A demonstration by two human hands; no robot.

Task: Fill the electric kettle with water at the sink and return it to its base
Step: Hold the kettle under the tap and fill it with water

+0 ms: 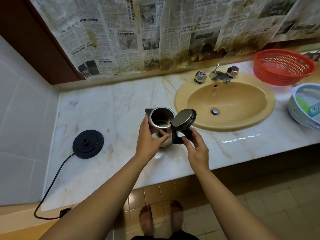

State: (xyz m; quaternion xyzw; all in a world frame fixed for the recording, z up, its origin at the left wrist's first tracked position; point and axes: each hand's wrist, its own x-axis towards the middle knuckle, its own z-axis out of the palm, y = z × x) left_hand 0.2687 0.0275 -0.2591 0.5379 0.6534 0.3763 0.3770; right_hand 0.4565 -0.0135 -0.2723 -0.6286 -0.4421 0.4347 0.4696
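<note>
A steel electric kettle point(160, 119) stands on the marble counter just left of the sink, its black lid point(183, 117) hinged open to the right. My left hand point(149, 137) wraps around the kettle's body from the left. My right hand point(195, 144) is at the black handle, fingers loosely curled on it. The round black base point(88, 143) lies empty further left, its cord trailing off the counter's front edge. The tan oval sink point(225, 103) sits to the right, and a thin stream of water runs from the tap point(220, 76).
A red plastic basket point(282, 66) leans behind the sink at the right. A pale blue colander point(306, 106) holding items sits at the right edge. Stained newspaper covers the back wall. A tiled wall bounds the counter point(107, 108) on the left. Bare feet stand on the tiled floor.
</note>
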